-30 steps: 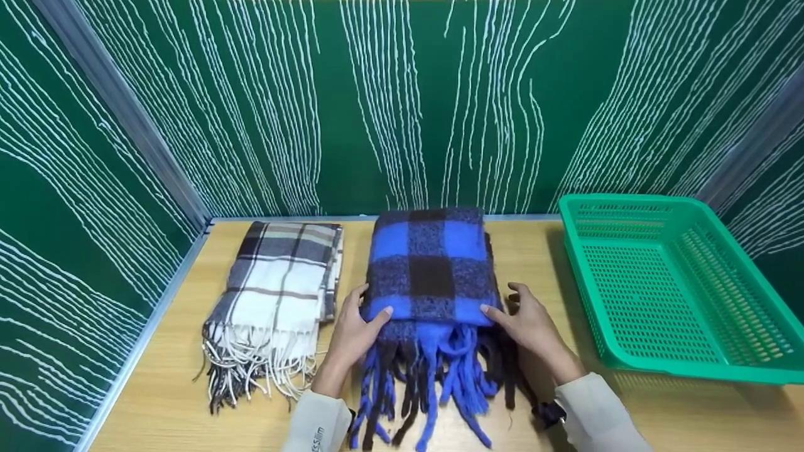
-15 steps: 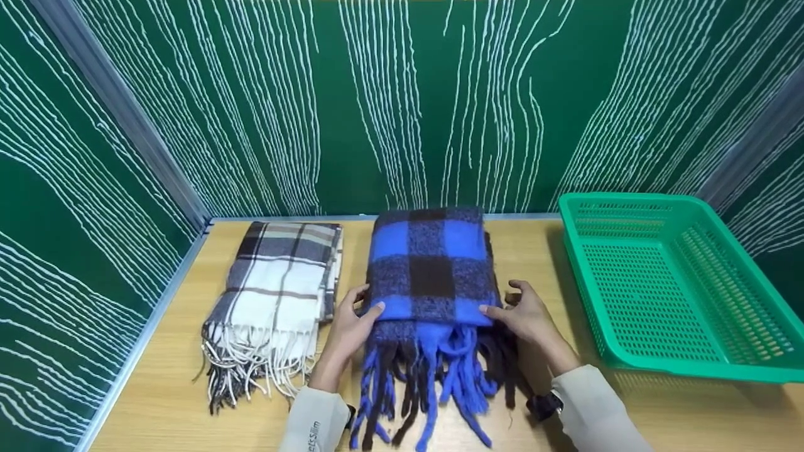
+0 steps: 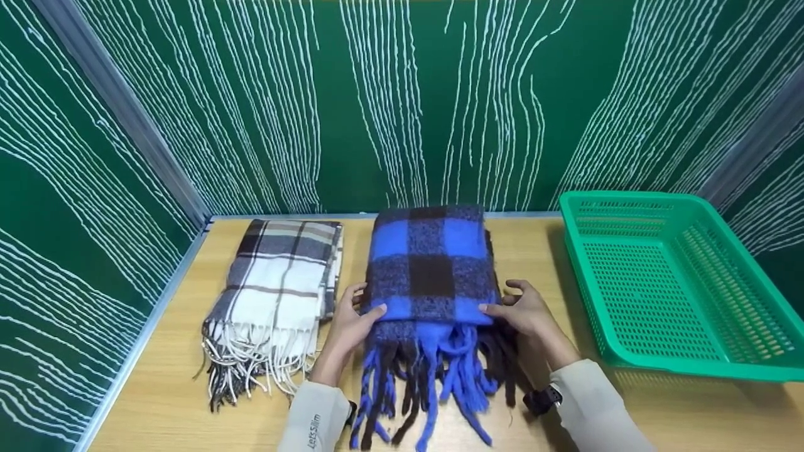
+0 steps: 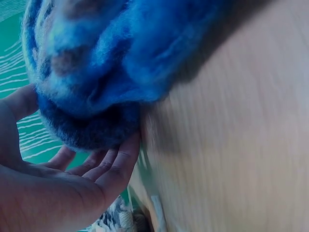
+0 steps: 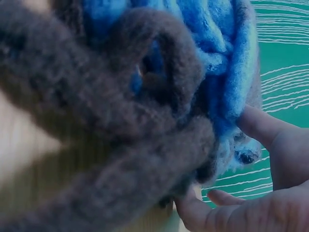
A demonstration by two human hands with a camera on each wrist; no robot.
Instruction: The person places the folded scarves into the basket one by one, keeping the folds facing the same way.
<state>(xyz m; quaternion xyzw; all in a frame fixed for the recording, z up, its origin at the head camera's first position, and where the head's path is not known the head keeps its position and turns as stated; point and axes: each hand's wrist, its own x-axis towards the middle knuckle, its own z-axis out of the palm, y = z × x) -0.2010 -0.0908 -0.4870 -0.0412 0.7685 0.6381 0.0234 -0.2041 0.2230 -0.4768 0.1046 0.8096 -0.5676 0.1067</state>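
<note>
A folded blue, black and dark brown checked scarf (image 3: pixel 431 276) lies at the middle of the table, its thick twisted fringe toward me. At its left edge my left hand (image 3: pixel 349 326) grips it, thumb on the top layer. The left wrist view shows the fingers (image 4: pixel 120 157) of that hand along the folded side, under the scarf (image 4: pixel 96 72). My right hand (image 3: pixel 529 319) holds the opposite edge, thumb on the front corner. In the right wrist view, fringe strands (image 5: pixel 159 63) hide part of the grip, with the right thumb (image 5: pixel 260 123) against the blue cloth.
Left of it lies a folded white, grey and brown plaid scarf (image 3: pixel 276 276) with thin fringe. A green plastic basket (image 3: pixel 659 301) stands on the right of the wooden table (image 3: pixel 157 376). Green panels with white wavy lines (image 3: pixel 364 94) border the table behind and at the sides.
My left thumb has slid slightly outward, toward the left edge of the blue checked scarf. Otherwise both hands and the scarf stay almost in place.
</note>
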